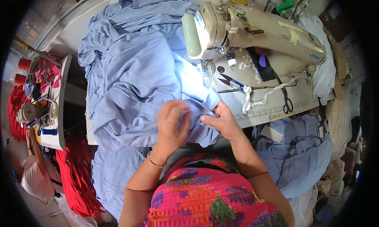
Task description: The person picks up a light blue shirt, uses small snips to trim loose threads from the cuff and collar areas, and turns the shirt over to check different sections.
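Observation:
A large light blue garment (138,69) lies in loose folds over the left part of the sewing table and hangs over its front edge. My right hand (223,120) pinches the garment's near right edge between thumb and fingers. Above the folds to its left is my left hand (173,122), fingers bent and smeared by motion; whether it holds any cloth I cannot make out. Beyond both hands stands the cream sewing machine (260,27), its lit needle area just past the garment's right edge.
Thread snips (233,82), a phone (262,65), white buttons (246,67), black scissors (287,94) and a knotted white cord (268,96) lie on the machine bed. Blue garments (296,152) are piled at my right. At far left, another person (37,171) sits by a second machine.

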A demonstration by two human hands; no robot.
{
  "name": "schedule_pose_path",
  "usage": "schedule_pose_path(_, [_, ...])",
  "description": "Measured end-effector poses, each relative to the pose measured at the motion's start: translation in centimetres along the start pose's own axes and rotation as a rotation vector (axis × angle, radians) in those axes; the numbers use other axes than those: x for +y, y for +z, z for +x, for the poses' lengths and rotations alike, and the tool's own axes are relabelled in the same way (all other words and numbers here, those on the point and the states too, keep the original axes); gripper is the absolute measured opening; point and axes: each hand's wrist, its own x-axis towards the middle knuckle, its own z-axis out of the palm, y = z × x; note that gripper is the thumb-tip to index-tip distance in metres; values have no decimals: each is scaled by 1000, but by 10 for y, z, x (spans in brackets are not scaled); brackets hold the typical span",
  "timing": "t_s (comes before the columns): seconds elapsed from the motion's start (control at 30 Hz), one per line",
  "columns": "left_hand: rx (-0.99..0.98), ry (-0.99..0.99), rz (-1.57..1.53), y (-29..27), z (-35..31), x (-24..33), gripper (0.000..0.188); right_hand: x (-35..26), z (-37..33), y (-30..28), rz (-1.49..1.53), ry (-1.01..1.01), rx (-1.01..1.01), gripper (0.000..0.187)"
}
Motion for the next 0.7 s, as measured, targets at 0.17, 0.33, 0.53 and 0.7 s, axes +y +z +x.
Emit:
schedule_pose_path(0.17, [-218, -116, -247, 7, 5, 18, 16, -6, -7, -7, 29, 40, -6, 59])
schedule_pose_path(0.33, [-234, -177, -268, 15, 5, 10, 15, -9, -9, -10, -8, 7, 18, 54])
schedule_pose_path(0.53, [-251, -93, -170, 19, 7, 7, 14, -6, -11, -11, -42, 18, 43, 51])
schedule_pose_path(0.7, [-184, -340, -410, 27, 0, -4, 8, -6, -9, -9, -77, 26, 69, 50])
